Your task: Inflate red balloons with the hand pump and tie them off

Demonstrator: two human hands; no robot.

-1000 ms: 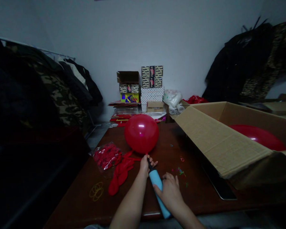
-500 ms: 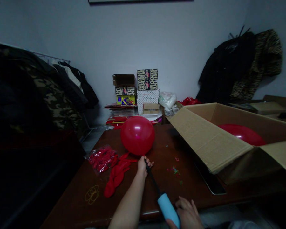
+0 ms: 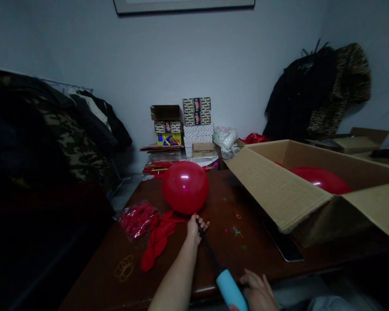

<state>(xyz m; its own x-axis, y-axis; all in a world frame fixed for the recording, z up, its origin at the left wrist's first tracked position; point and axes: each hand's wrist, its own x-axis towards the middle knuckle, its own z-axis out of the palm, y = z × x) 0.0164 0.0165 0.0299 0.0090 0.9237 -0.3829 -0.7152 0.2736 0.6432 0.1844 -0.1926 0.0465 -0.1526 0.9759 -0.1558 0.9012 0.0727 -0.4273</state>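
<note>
In the head view, here's the red balloon [image 3: 185, 188], round and full above the far half of the counter [image 3: 259, 255], its neck down at the fingers of the left hand [image 3: 196, 226]. That grip is closed around the black nozzle end of the pump [image 3: 231, 288], and the black rod shows long between nozzle and blue barrel. Down at the lower edge, the right hand [image 3: 257, 291] has the barrel between thumb and loosely spread fingers, partly cut off by the frame. So 2 hands, 1 pump! Over to the left, limp balloons [image 3: 157, 244] lie beside a clear packet [image 3: 139, 219] of red pieces, with yellow bands [image 3: 124, 268] nearer the edge. On the right, small bright bits [image 3: 237, 232] are scattered, then a dark slab [image 3: 283, 242] just beside the open box [image 3: 278, 190], where more red bulges inside.
</note>
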